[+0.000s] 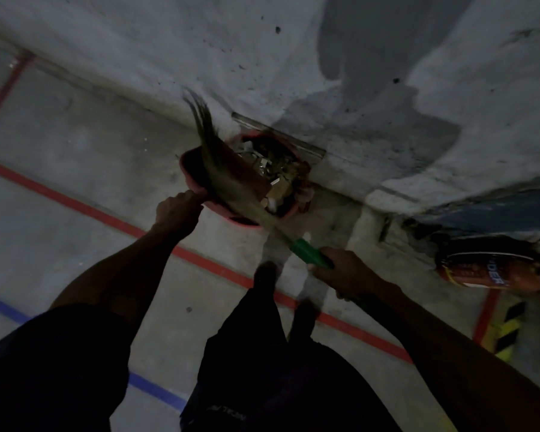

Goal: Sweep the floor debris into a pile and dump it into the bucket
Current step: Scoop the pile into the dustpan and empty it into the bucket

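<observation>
The red bucket (289, 210) stood on the concrete floor (75, 182) at the foot of the wall (200, 42), with scraps of debris (272, 169) inside it. A red dustpan (200, 179) was tipped over its rim, and the broom (231, 179) lay across the pan, bristles blurred. The left hand (178, 210) gripped the dustpan's near edge, fingers closed. The right hand (343, 272) was wrapped around the broom's green handle (309, 252). A red fire extinguisher (493, 272) lay nearby on the right.
</observation>
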Available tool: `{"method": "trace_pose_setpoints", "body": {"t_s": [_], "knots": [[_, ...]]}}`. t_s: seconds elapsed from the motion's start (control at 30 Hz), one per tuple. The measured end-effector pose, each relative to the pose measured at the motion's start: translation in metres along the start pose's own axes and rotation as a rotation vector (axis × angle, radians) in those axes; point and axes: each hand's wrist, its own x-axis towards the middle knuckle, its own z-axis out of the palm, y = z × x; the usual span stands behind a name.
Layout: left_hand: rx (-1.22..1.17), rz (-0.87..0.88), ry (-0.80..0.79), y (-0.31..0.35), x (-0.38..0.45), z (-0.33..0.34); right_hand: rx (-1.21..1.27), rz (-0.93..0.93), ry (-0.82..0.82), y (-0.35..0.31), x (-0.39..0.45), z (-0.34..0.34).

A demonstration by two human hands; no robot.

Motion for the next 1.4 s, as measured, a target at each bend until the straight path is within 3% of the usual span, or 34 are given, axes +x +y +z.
{"method": "trace_pose_setpoints", "body": {"t_s": [0.1, 0.23, 0.43, 0.57, 0.7, 0.87, 0.97, 1.1, 1.23, 1.4], "knots": [[0.008, 0.013, 0.026, -0.002, 0.003, -0.002, -0.162, -0.034, -0.045, -0.003, 0.010, -0.001], [0.005, 0.010, 0.072, -0.002, -0.001, -0.002, -0.323, -0.002, 0.015, 0.003, 0.027, -0.007], [-0.012, -0.016, 0.073, 0.004, -0.007, -0.006, -0.273, 0.125, 0.185, 0.023, 0.032, -0.014], [-0.059, -0.057, 0.060, 0.007, -0.009, -0.008, -0.114, 0.121, 0.277, 0.026, 0.022, -0.016], [-0.120, -0.099, 0.063, 0.013, -0.003, -0.013, -0.147, -0.002, 0.215, 0.016, 0.016, -0.009], [-0.084, -0.016, 0.124, 0.004, 0.004, -0.013, -0.317, -0.093, 0.101, 0.000, 0.028, 0.003], [-0.171, -0.121, 0.139, -0.002, 0.004, -0.014, -0.357, -0.036, 0.137, -0.004, 0.039, 0.003], [-0.084, -0.034, 0.156, -0.012, 0.001, -0.014, -0.416, 0.071, 0.187, -0.001, 0.046, -0.001], [-0.221, -0.120, 0.225, -0.013, -0.012, -0.017, -0.450, 0.117, 0.252, 0.004, 0.038, -0.004], [-0.347, -0.241, 0.215, -0.028, -0.021, 0.004, -0.303, 0.181, 0.341, 0.018, 0.029, -0.002]]}}
